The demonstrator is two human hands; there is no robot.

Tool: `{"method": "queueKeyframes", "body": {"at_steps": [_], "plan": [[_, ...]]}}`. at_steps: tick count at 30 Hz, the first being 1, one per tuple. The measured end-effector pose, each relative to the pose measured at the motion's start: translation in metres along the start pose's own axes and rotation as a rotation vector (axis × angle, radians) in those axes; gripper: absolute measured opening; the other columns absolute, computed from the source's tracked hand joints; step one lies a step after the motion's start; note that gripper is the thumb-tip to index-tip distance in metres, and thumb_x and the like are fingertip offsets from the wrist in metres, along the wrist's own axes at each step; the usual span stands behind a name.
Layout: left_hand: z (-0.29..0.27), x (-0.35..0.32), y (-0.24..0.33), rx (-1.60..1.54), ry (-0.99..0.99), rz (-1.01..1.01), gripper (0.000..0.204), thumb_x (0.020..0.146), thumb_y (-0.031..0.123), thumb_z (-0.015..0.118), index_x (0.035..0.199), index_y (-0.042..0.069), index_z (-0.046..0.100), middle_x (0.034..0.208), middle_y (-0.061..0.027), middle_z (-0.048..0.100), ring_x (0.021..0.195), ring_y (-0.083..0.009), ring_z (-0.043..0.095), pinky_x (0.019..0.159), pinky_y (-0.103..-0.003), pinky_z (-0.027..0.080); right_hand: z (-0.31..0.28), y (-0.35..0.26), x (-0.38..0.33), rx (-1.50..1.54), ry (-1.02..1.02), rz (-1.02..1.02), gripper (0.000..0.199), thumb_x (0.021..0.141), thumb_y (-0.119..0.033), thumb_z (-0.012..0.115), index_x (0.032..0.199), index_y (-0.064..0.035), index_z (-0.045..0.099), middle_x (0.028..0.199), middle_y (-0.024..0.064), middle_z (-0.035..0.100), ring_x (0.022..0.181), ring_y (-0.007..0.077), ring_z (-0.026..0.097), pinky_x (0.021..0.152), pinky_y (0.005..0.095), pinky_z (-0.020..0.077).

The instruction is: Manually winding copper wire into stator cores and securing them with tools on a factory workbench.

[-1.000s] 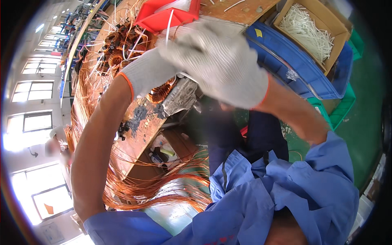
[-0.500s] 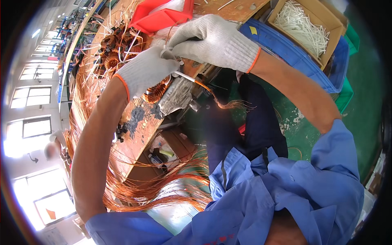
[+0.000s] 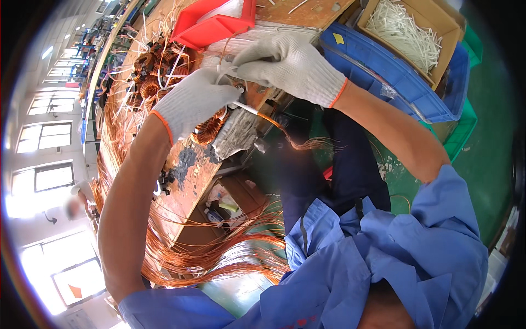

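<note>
Both my hands wear white knitted gloves with orange cuffs and meet over the workbench edge. My left hand (image 3: 197, 101) is closed on a white-sleeved lead above a copper wire coil (image 3: 209, 129), which it partly covers. My right hand (image 3: 298, 71) pinches the same lead from the right, near a small white sleeve (image 3: 225, 69). A thin copper wire rises above that sleeve. Another lead (image 3: 268, 117), a white sleeve over a copper strand bundle, sticks out right of my left hand, its loose ends fanned out. Exactly how the fingertips grip is partly hidden.
Several wound copper coils (image 3: 149, 86) lie piled on the bench, beside a red bin (image 3: 213, 34). Long copper wires (image 3: 213, 263) hang over the near edge. On the right, a blue crate (image 3: 383, 88) carries a cardboard box of white sleeves (image 3: 404, 33). A grey wrapped block (image 3: 236, 134) edges the bench.
My right hand has come slightly down toward me, its fingers still at the lead. My left hand has barely moved. The view has shifted a little.
</note>
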State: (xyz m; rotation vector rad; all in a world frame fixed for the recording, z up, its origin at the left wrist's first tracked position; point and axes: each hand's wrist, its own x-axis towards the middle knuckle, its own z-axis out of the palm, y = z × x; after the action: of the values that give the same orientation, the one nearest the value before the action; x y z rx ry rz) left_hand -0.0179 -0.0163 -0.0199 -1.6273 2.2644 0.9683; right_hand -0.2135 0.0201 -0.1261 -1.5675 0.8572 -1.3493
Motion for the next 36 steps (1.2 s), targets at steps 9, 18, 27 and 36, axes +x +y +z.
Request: {"method": "queueKeyframes", "body": {"at_steps": [9,18,27,36], "plan": [[-0.001,0.002,-0.010,-0.012,-0.024,-0.012,0.032,0.096,0.026,0.067,0.100,-0.004,0.076,0.088,-0.0028,0.070,0.085,-0.0109,0.059,0.078,-0.029,0.046,0.014,0.012,-0.003,-0.116,-0.063,0.021,0.015,0.095,-0.006,0.077,0.107,0.0017,0.081,0.104,0.0045,0.079,0.092,0.0102,0.071,0.087,0.0271,0.0562],[0.004,-0.004,0.004,-0.064,0.077,-0.039,0.036,0.095,0.030,0.069,0.098,-0.004,0.079,0.086,-0.0037,0.071,0.086,-0.0120,0.061,0.079,-0.028,0.046,0.028,0.031,-0.023,0.183,-0.087,0.174,0.019,0.099,-0.013,0.069,0.105,0.0008,0.080,0.088,0.0054,0.076,0.079,0.0109,0.067,0.072,0.0303,0.0535],[-0.004,0.002,-0.022,-0.116,0.049,0.229,0.025,0.091,0.018,0.066,0.098,-0.003,0.079,0.091,-0.0041,0.073,0.084,-0.0127,0.066,0.077,-0.028,0.051,0.054,0.045,-0.088,-0.592,0.125,0.187,0.036,0.099,-0.031,0.068,0.127,-0.0077,0.068,0.108,0.0195,0.073,0.092,0.0427,0.073,0.078,0.0509,0.0593],[0.000,-0.006,-0.018,-0.402,0.220,-0.004,0.031,0.090,0.011,0.064,0.110,-0.007,0.078,0.097,-0.0085,0.077,0.085,-0.0143,0.071,0.082,-0.027,0.055,0.083,-0.009,-0.025,1.265,0.596,0.320,0.026,0.111,-0.029,0.058,0.110,-0.0039,0.062,0.075,0.0103,0.068,0.063,0.0191,0.066,0.052,0.0348,0.0493]]}}
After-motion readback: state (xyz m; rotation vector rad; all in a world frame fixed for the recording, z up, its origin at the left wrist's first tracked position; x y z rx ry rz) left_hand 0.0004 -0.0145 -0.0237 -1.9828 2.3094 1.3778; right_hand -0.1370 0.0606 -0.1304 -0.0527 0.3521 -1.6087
